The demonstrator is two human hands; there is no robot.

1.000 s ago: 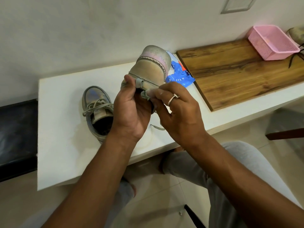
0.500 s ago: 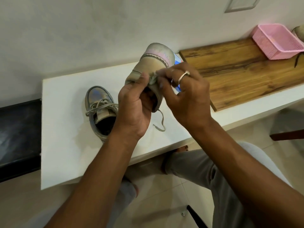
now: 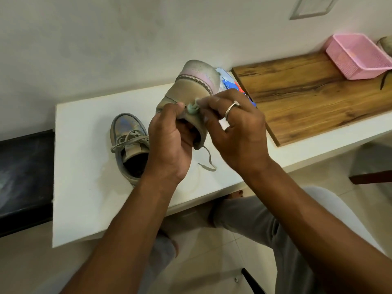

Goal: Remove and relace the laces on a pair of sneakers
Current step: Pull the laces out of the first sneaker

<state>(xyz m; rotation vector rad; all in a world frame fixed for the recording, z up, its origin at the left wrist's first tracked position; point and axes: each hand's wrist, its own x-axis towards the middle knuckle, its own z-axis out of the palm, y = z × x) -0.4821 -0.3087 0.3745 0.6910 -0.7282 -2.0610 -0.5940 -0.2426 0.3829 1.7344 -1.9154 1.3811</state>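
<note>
A beige sneaker (image 3: 188, 88) with a pink sole stripe is lifted above the white table (image 3: 84, 166), toe pointing away. My left hand (image 3: 169, 141) grips it around the opening. My right hand (image 3: 235, 128), with a ring, pinches a bunched grey lace (image 3: 192, 108) at the eyelets on the shoe's upper. The lace's loose tail (image 3: 209, 160) dangles below the shoe onto the table. A second sneaker (image 3: 127, 141), grey and still laced, stands on the table to the left, partly behind my left wrist.
A wooden board (image 3: 318, 92) lies on the table at the right, bearing a pink plastic basket (image 3: 356, 56). A blue and red packet (image 3: 231, 83) peeks out behind the held shoe. A dark bench (image 3: 23, 177) adjoins the table's left end. My knees are below.
My right hand has moved up from the shoe's opening to the eyelets and pulled lace into a bunch there. The shoe has tilted slightly; the left hand keeps its hold.
</note>
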